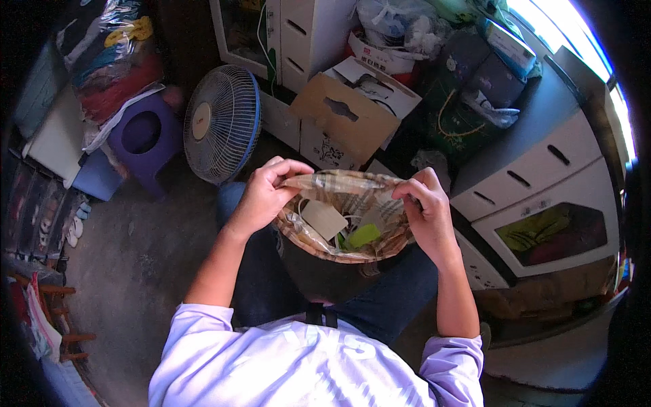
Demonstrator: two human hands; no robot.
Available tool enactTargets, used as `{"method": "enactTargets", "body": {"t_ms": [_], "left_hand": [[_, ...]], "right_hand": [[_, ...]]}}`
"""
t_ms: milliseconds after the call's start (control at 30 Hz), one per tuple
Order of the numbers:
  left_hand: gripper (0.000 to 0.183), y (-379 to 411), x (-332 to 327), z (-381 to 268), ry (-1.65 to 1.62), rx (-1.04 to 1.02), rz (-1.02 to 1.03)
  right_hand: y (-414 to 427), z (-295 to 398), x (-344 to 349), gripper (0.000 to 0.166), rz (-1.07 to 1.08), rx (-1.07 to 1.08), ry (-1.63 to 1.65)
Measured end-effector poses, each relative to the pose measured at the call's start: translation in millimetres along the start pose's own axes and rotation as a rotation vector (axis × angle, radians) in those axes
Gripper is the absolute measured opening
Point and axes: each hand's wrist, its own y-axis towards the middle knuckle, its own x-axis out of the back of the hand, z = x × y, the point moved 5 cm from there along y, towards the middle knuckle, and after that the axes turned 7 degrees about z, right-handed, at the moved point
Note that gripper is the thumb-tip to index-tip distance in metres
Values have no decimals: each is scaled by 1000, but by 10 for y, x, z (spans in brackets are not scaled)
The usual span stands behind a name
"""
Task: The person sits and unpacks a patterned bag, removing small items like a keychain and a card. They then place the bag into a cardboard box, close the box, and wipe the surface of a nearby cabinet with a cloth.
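A dark round container (328,277) sits between my denim-clad knees, its mouth facing up. Over its rim runs a translucent, brown-patterned liner (351,182) that looks like plastic. My left hand (269,191) pinches the far left part of the liner's edge between thumb and fingers. On the far right, my right hand (426,203) grips the same edge. Inside lie a pale box-like piece (323,220), a bright green piece (365,235) and some white cord; exactly what they are, I cannot tell. The container's lower part is in shadow.
An electric fan (222,122) stands beyond my left hand, near a purple plastic stool (145,124). Ahead is an open cardboard box (351,114). White cabinets (539,178) line the right side, with bags piled on top. Slippers (75,229) lie at left.
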Motion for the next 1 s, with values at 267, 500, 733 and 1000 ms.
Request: {"method": "enactTargets", "body": {"t_ms": [267,500,733,1000], "left_hand": [[17,415,-132,663,-970,317,164],[21,648,-603,1041,-1268,476,-237],[64,944,-292,293,-157,-96,-54],[92,722,-991,858,542,-229,488]], "right_hand": [[441,-403,-383,87,327,-4,852],[514,-500,-1394,107,167,108,367],[600,-1313,-1725,21,373,-605,1347],[340,-1298,-1767,22,693,-933,1654]]}}
